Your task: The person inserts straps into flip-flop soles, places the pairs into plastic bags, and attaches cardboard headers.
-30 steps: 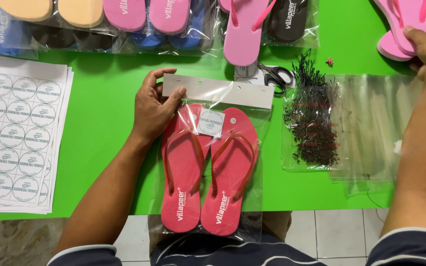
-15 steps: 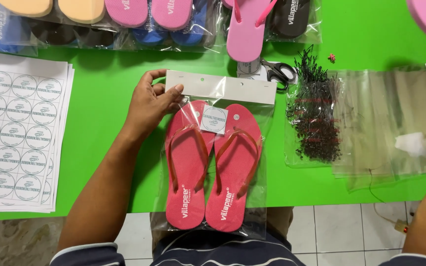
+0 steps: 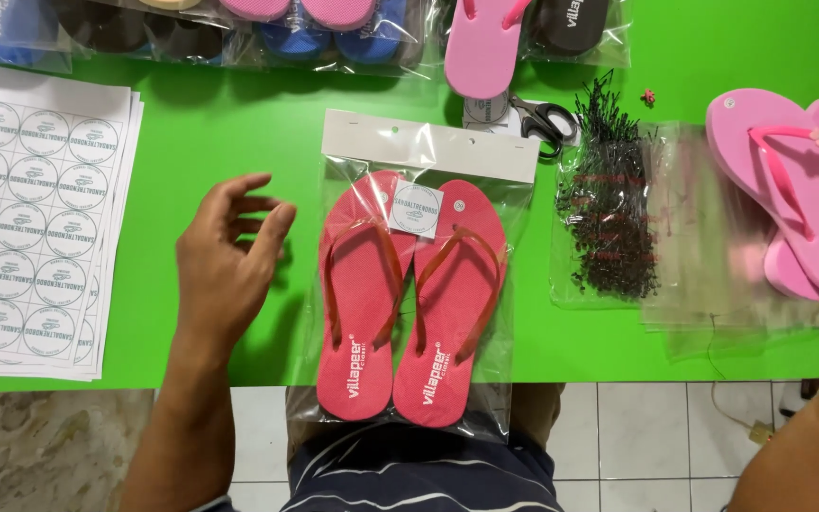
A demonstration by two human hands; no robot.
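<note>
A pair of red flip-flops lies sealed in a clear bag with a white header card and a round sticker, in the middle of the green table. The bag's lower end hangs over the front edge. My left hand hovers just left of the bag, fingers apart, holding nothing. Of my right arm only the forearm shows at the lower right; the hand is cut off by the frame edge. A pink pair of flip-flops rests on a stack of clear bags at the right.
Sheets of round stickers lie at the left. Black scissors and a pile of small black fasteners sit right of the bag. Several bagged flip-flops line the far edge. Tiled floor shows below the table.
My left hand has let go of the bag's header and drawn back to the left, open. The pink pair, earlier in my right hand at the upper right, now lies on the clear bags.
</note>
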